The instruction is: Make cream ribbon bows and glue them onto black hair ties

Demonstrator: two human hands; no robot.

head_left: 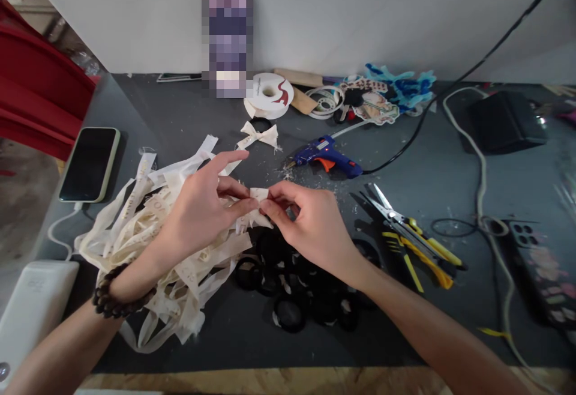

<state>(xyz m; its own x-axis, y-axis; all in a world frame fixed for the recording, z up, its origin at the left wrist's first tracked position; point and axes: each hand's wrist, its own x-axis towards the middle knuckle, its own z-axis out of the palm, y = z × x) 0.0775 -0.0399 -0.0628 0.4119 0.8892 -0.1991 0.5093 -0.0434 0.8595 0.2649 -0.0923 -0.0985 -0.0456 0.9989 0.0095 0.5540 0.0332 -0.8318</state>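
Between both hands, at the middle of the table, is a short piece of cream ribbon. My left hand pinches its left side between thumb and a finger, with the index finger stretched out above. My right hand pinches the ribbon's right side with thumb and fingertips. Under my left hand and wrist lies a loose heap of cream printed ribbons. Several black hair ties are piled below my right hand. Beyond the hands sits a cream bow with a black hair tie behind it.
A blue glue gun lies behind my right hand, its cord running right. Scissors and yellow-handled pliers are at the right. A ribbon spool stands by the wall. A phone and white power bank lie left.
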